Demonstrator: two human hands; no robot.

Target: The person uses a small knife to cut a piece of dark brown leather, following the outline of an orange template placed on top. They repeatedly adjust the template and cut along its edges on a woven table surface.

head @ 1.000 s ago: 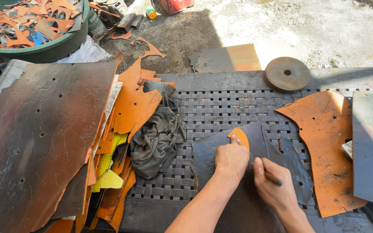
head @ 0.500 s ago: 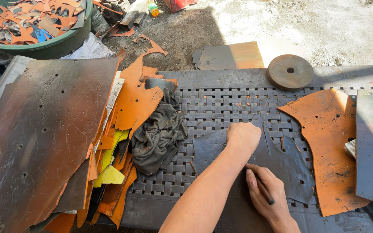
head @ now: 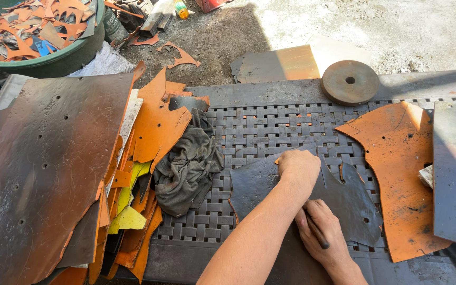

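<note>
Outdoor leather workshop: hide offcuts heaped on woven bench

Landmark woven mat: leather sheet on its near part, crumpled rag at its left edge, metal disc at its far edge, scrap tub far left beyond it.

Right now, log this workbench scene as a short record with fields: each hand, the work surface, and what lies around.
left hand: pressed flat on dark cut sheet
right hand: grips dark pen-like tool, tip on that sheet
surface: dark woven-strap bench top
left of hands: crumpled grey rag, orange offcut pile
right: orange sheet
far edge: rusty round disc
</note>
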